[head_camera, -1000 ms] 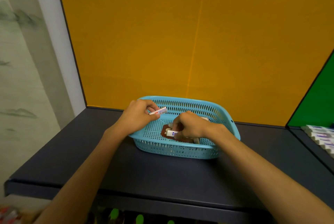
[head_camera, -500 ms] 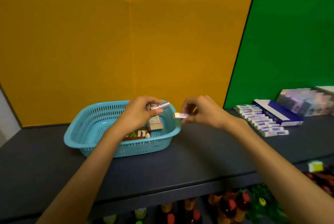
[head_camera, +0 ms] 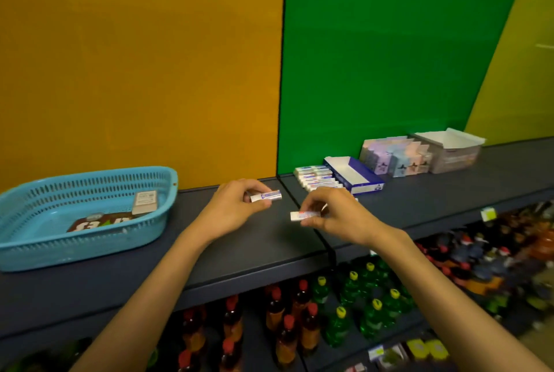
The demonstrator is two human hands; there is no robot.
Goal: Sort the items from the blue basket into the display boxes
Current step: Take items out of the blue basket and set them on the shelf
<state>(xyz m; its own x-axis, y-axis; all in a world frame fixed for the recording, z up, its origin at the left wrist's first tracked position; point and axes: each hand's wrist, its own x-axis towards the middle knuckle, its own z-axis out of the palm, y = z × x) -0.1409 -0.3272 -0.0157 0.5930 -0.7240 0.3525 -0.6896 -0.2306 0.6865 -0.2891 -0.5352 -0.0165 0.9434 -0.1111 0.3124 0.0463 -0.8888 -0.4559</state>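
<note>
My left hand pinches a small white pack between thumb and fingers, and my right hand pinches a second white pack, both held above the dark shelf. The blue basket sits at nine o'clock with a brown bar and a small box inside. The open blue display box lies at one o'clock, with a row of matching packs just beside it.

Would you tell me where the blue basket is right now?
In the head view, the blue basket sits far left on the dark shelf, left of both hands.
</note>
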